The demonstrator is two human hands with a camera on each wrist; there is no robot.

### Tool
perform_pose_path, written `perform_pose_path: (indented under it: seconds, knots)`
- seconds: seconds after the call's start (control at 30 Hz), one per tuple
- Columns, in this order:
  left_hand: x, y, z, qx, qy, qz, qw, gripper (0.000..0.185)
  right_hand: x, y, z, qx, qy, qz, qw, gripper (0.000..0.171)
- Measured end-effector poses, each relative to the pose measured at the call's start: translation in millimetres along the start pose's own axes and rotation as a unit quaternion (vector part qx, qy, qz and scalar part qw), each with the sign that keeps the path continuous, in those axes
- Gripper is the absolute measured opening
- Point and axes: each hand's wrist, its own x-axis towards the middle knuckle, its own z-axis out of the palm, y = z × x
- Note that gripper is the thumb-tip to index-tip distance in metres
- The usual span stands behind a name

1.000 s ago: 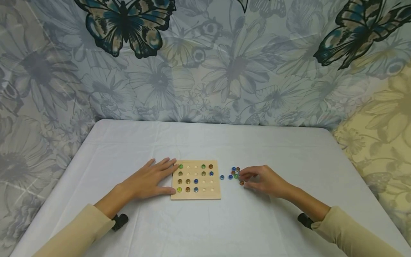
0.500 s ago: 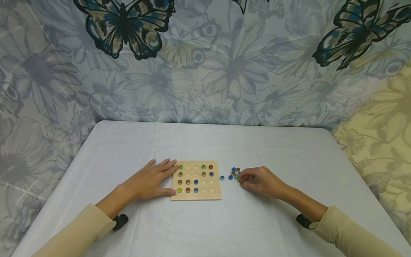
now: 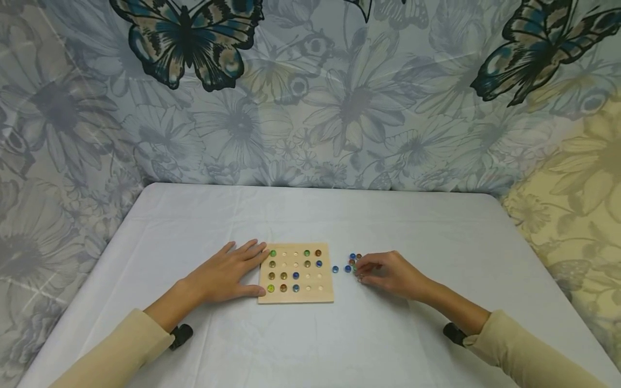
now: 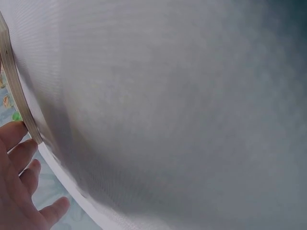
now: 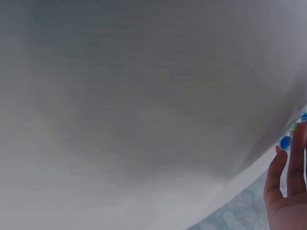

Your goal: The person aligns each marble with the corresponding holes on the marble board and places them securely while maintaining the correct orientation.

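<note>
Wooden marble board point(image 3: 314, 296) lies flat on the white tablecloth point(image 3: 271, 345), its long axis running left to right, so its right edge faces the right hand point(image 3: 390, 276). Four rows of five hollows; bare ones form two blocks, one at far middle, one at the near right corner.

Left hand point(image 3: 225, 276): fingers spread, fingertips at the far left corner, thumb touching the left edge near the front. It holds no marble that I can see.

Right hand: fingers bent toward the thumb, gap narrow. Something small shows at the tips; whether a marble is pinched there, cannot tell.

Key relation: the loose marbles lie between the board and the right hand. The cluster, including a far blue marble point(image 3: 352, 256), is right at its fingertips; a lone blue marble point(image 3: 335, 269) sits just beside the board's right edge. The board lies to the left of the right grip, and its near right bare block is the one nearer that hand.
</note>
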Motion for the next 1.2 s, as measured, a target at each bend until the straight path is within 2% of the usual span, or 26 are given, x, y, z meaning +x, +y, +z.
perform_pose_path:
  seconds: [0.63, 1.03, 1.2]
  knots:
    - [0.4, -0.2, -0.7, 0.005, 0.003, 0.006, 1.0000, 0.090, 20, -20, 12, 0.098, 0.023, -0.004, 0.995, 0.031]
    - [0.3, -0.9, -0.1, 0.005, 0.004, 0.009, 0.9999, 0.089, 38, -37, 26, 0.132, -0.029, -0.024, 0.991, 0.029]
    - [1.1, -2.0, 1.4, 0.004, 0.001, 0.007, 1.0000, 0.090, 44, -44, 30, 0.128, -0.042, -0.024, 0.991, 0.030]
